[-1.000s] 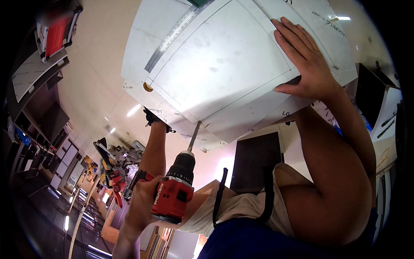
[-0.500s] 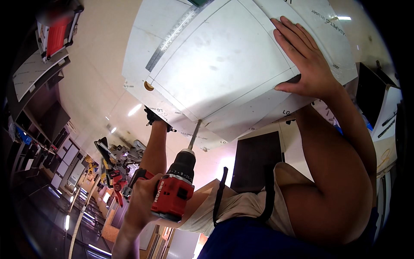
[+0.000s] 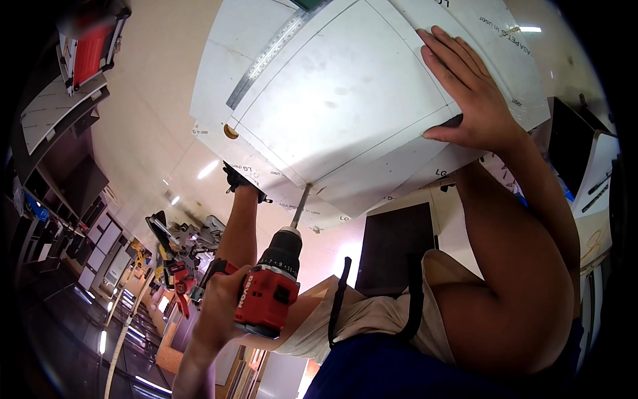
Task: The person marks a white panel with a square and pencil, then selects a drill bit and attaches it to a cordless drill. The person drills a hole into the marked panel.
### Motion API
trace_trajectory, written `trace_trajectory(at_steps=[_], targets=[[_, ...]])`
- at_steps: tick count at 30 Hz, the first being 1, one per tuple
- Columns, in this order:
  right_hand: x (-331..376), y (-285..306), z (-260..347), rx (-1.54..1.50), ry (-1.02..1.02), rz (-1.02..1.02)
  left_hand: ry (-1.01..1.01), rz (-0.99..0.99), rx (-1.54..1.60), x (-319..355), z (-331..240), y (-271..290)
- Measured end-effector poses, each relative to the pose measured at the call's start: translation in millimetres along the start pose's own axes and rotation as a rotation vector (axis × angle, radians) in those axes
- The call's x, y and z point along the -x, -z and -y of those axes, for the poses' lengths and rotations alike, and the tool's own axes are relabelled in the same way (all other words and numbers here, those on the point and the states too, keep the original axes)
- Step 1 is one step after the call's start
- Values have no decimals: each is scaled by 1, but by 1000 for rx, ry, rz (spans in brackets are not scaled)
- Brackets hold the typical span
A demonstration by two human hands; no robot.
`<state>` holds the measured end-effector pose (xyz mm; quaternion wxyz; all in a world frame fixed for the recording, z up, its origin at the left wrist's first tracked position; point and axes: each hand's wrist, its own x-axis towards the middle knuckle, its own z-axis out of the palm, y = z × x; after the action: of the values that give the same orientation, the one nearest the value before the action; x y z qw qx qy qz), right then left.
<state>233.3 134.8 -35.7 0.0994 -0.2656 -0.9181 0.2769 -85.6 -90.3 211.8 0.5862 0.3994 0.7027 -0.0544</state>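
Observation:
My left hand (image 3: 222, 299) is wrapped round the grip of a red and black cordless drill (image 3: 267, 296). From its black chuck a long thin bit (image 3: 300, 208) reaches up to the near corner of a white board (image 3: 319, 100), where the tip meets the board's surface. Pencil lines mark out a large rectangle on this board. At the right, my right hand (image 3: 475, 100) lies flat on the board with its fingers stretched and its thumb apart. A metal ruler (image 3: 272, 53) rests along the board's left side. Near the left corner a round hole (image 3: 230, 132) shows partly.
Larger white sheets (image 3: 525, 86) lie under the board. My legs are spread on either side, with a dark panel (image 3: 395, 243) on the floor between them. To the left are a machine (image 3: 189, 239) and a red-and-black item (image 3: 88, 56); a dark box (image 3: 571, 133) stands at the right.
The drill body has shifted and tilted very slightly in my left hand's grip, its bit staying at the same corner. My right hand has not moved.

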Motion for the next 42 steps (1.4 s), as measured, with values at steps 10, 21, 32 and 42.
trace_trajectory(at_steps=[10,21,32,42], targets=[[0,0,-1,10,4,-4,28,35,2,-1,-3,3],[0,2,-1,15,5,3,30,33,26,-2,-3,3],[0,4,-1,44,23,20,25,65,30,-3,-2,8],[1,3,0,19,18,4,17,42,36,-3,-1,6]])
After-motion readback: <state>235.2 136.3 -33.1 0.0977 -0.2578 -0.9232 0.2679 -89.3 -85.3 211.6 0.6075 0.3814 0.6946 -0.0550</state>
